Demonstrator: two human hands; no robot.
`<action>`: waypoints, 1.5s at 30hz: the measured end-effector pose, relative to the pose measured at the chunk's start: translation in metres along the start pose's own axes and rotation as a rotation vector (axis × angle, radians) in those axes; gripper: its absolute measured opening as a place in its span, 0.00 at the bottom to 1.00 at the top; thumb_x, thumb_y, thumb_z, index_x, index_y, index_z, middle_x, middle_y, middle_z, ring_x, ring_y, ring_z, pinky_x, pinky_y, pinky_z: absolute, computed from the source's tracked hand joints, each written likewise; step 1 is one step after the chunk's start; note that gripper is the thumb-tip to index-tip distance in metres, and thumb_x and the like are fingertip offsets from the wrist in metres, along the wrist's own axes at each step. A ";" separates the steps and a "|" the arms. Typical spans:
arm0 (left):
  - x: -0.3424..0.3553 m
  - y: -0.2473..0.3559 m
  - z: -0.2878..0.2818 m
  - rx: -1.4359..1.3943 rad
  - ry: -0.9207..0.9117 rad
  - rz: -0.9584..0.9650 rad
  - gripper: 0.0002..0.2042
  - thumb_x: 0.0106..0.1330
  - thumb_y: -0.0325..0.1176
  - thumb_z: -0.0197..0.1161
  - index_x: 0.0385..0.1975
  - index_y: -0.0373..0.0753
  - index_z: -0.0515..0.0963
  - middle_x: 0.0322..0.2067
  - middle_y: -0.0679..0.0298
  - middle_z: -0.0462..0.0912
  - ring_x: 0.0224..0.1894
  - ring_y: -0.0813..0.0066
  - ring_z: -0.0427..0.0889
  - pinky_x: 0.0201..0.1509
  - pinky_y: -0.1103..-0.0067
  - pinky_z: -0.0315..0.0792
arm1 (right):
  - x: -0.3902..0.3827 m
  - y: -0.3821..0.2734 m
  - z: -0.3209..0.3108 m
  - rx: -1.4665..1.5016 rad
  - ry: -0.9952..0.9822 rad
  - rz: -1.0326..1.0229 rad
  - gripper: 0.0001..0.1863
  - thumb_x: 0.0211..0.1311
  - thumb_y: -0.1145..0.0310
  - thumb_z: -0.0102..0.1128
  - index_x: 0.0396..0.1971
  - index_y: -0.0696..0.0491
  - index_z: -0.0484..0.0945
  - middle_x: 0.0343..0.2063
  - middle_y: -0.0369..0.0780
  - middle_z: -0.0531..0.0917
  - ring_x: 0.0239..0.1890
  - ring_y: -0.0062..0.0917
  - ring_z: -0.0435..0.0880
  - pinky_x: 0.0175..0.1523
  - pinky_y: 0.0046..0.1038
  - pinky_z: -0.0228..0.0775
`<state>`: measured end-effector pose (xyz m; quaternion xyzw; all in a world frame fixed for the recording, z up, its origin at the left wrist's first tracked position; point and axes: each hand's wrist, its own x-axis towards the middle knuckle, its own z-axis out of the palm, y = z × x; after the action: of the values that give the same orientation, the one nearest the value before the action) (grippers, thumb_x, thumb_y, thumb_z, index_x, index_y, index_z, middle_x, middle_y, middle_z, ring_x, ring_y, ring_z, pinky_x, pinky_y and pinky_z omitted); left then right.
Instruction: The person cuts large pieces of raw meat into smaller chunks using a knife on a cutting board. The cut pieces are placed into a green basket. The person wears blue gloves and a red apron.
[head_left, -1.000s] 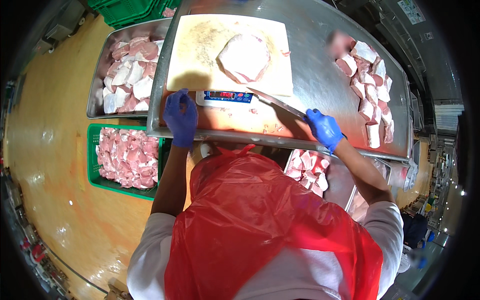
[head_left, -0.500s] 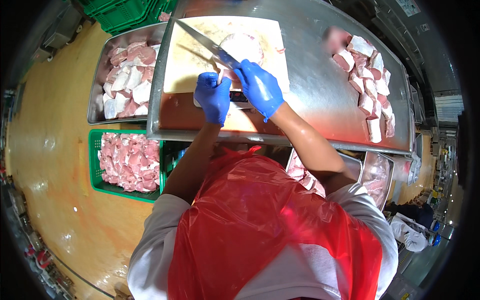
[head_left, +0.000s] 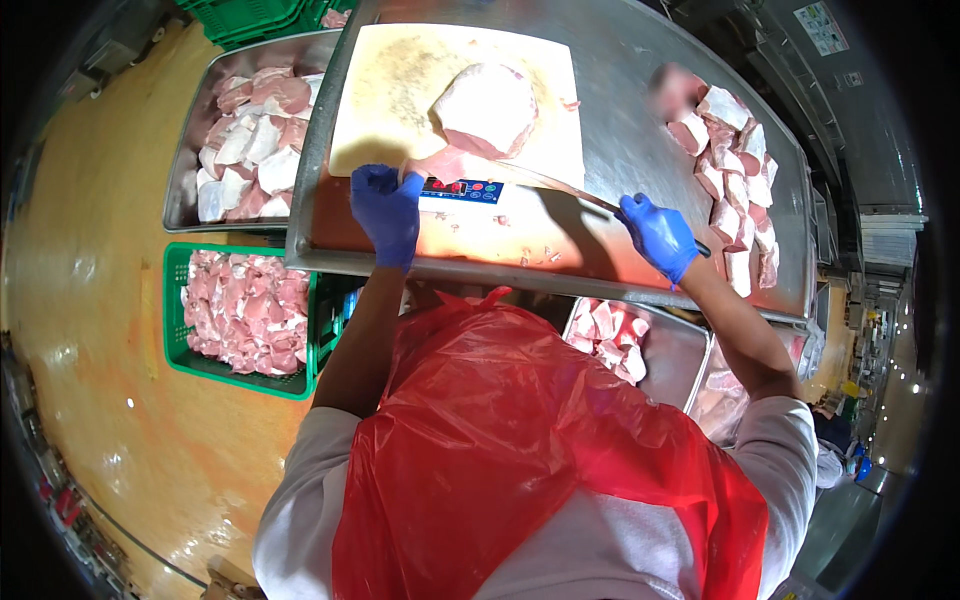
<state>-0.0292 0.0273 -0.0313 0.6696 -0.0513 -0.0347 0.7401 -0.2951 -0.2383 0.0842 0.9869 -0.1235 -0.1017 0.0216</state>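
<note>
On a cream cutting board, near its front edge, lies a large rounded cut of meat, white with fat on top and pink along the side nearest the person. A thin pink flap of meat extends from its near side toward the left hand, which is gloved in blue and pinches the flap's end between thumb and fingers. The right hand, also blue-gloved, is wrapped around the handle of a long knife — its blade points left, toward the near side of the cut. A digital scale shows at the board's front edge. Board and scale sit on a steel surface, with meat chunks grouped at its right. Beyond the surface's left edge are a steel tub and, nearer the person, a green crate — both filled with meat pieces. Against the surface's front stands the person, wearing a red apron.
</note>
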 end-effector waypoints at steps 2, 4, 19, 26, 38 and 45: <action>-0.010 0.002 -0.008 -0.004 -0.030 0.008 0.14 0.52 0.22 0.72 0.35 0.36 0.73 0.28 0.70 0.75 0.30 0.84 0.72 0.36 0.83 0.70 | -0.008 -0.013 0.000 0.067 0.045 0.044 0.06 0.66 0.70 0.53 0.41 0.50 0.71 0.33 0.49 0.79 0.29 0.50 0.83 0.31 0.46 0.76; -0.019 0.002 -0.011 0.004 -0.059 0.007 0.15 0.52 0.22 0.72 0.35 0.37 0.72 0.29 0.70 0.74 0.30 0.84 0.72 0.36 0.83 0.70 | 0.006 -0.049 -0.003 0.163 0.133 0.042 0.08 0.66 0.70 0.53 0.43 0.51 0.72 0.35 0.50 0.80 0.32 0.51 0.83 0.34 0.47 0.77; 0.028 -0.009 -0.101 -0.006 -0.105 0.272 0.08 0.62 0.17 0.61 0.35 0.39 0.75 0.31 0.70 0.76 0.32 0.82 0.74 0.37 0.81 0.74 | 0.030 -0.074 -0.014 0.126 -0.028 0.141 0.13 0.69 0.61 0.56 0.49 0.49 0.75 0.39 0.50 0.83 0.36 0.46 0.86 0.39 0.45 0.79; 0.068 -0.006 -0.307 1.695 -0.079 0.124 0.11 0.59 0.27 0.67 0.38 0.29 0.79 0.36 0.51 0.86 0.38 0.63 0.84 0.44 0.68 0.77 | -0.065 -0.044 0.059 0.691 0.554 0.395 0.10 0.71 0.68 0.59 0.39 0.61 0.77 0.31 0.53 0.83 0.31 0.44 0.86 0.37 0.37 0.75; 0.055 0.045 0.042 0.401 -0.308 1.006 0.16 0.59 0.22 0.55 0.48 0.30 0.77 0.40 0.46 0.79 0.36 0.51 0.81 0.41 0.64 0.77 | 0.065 -0.141 0.016 0.692 0.743 0.187 0.07 0.69 0.75 0.57 0.42 0.61 0.72 0.32 0.57 0.80 0.34 0.56 0.80 0.37 0.45 0.71; -0.016 0.017 -0.020 0.530 -0.400 0.615 0.09 0.57 0.21 0.58 0.37 0.35 0.79 0.37 0.55 0.80 0.36 0.59 0.81 0.41 0.70 0.76 | 0.117 -0.164 -0.012 0.522 0.495 0.116 0.08 0.70 0.72 0.50 0.44 0.57 0.67 0.35 0.55 0.79 0.35 0.56 0.81 0.38 0.50 0.74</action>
<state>-0.0430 0.0509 -0.0171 0.7698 -0.3969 0.0726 0.4947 -0.1427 -0.1082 0.0616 0.9453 -0.1920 0.1764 -0.1963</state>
